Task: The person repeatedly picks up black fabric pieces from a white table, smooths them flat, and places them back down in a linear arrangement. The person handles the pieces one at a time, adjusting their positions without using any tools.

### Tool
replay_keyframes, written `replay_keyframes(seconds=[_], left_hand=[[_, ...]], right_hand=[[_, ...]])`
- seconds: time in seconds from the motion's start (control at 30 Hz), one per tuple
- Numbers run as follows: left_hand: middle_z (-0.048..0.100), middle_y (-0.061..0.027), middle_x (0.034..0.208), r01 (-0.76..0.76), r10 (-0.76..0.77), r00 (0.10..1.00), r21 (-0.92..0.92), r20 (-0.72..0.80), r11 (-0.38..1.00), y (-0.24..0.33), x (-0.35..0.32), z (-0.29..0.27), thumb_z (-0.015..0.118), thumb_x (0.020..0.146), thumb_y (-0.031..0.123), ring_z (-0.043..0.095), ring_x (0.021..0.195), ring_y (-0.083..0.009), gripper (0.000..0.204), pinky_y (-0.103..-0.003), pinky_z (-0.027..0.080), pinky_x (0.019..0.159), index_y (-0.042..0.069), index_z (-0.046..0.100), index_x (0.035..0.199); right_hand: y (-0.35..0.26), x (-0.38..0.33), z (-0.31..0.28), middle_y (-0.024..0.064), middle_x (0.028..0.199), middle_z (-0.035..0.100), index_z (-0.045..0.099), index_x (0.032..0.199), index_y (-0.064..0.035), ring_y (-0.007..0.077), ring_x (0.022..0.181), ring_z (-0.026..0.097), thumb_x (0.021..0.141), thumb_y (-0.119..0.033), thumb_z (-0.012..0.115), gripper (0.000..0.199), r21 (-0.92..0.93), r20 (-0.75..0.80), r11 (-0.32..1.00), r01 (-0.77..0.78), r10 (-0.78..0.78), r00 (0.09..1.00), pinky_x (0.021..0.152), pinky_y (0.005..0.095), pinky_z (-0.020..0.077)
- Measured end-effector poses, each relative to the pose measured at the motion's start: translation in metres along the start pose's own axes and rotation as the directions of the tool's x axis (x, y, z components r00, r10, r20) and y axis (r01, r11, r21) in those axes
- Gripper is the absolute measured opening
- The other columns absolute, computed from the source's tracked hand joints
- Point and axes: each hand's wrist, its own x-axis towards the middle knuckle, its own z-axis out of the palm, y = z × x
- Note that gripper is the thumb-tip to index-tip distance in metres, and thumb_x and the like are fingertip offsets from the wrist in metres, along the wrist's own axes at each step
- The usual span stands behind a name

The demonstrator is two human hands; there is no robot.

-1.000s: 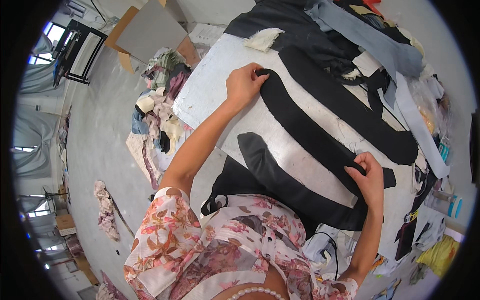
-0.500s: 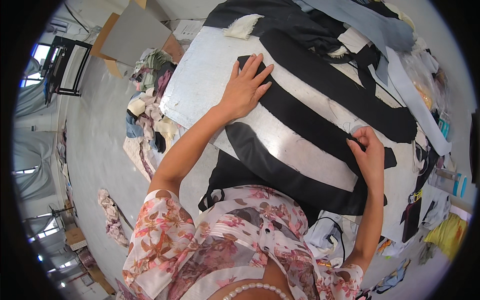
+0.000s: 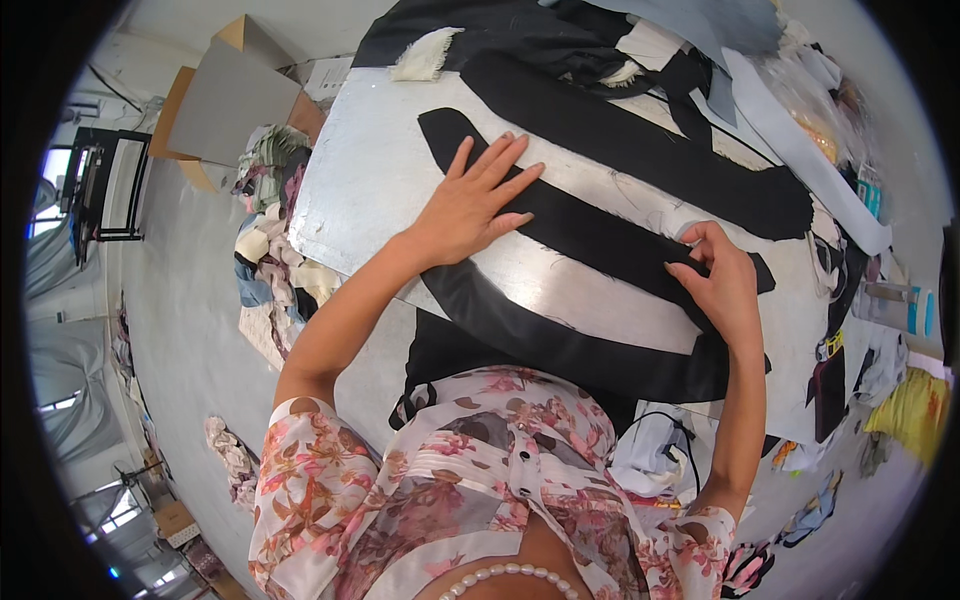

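A long black fabric strip lies slantwise across the pale metal-looking tabletop. My left hand rests flat on it with fingers spread, near its far-left end. Toward the strip's other end, my right hand has thumb and fingers bent in on its upper edge, gripping the cloth; the fingertips are partly hidden. A second black strip runs alongside, farther away. Nearer my body curves another black fabric piece, with a slight sheen.
Dark cloth with a frayed cream scrap covers the table's far side. A pale strip and plastic bag lie at the right. Fabric scraps are heaped left of the table, below a cardboard box.
My view has shifted. The strip's far-left end now sticks out farther past my left hand, and its fingers lie farther along the cloth. My right hand stays at the other end.
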Motion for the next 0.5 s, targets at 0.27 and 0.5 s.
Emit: replay_keyframes(seconds=[0.27,0.5], left_hand=[[0.02,-0.0149,0.161,-0.242,0.248,0.966,-0.078,0.08,0.967,0.049,0.016,0.003,0.043,0.094,0.06,0.017,0.15,-0.0293,0.075,-0.056,0.007,0.12,0.012,0.034,0.151],[0.024,-0.0152,0.16,-0.228,0.233,0.965,-0.049,0.119,0.972,0.049,0.02,-0.006,0.047,0.092,0.061,0.018,0.15,-0.0292,0.075,-0.055,0.006,0.121,0.011,0.041,0.148]], right_hand=[[0.01,-0.003,0.001,0.0046,0.071,0.059,0.058,0.103,-0.0093,0.0239,0.065,0.06,0.073,-0.01,0.079,0.036,-0.004,-0.055,1.0,0.022,-0.022,0.998,0.061,0.0348,0.0455],[0.029,-0.006,-0.008,0.0045,0.073,0.061,0.059,0.103,-0.009,0.0235,0.066,0.061,0.074,-0.01,0.078,0.035,0.007,-0.117,1.0,-0.021,0.022,0.993,0.063,0.0343,0.0458]])
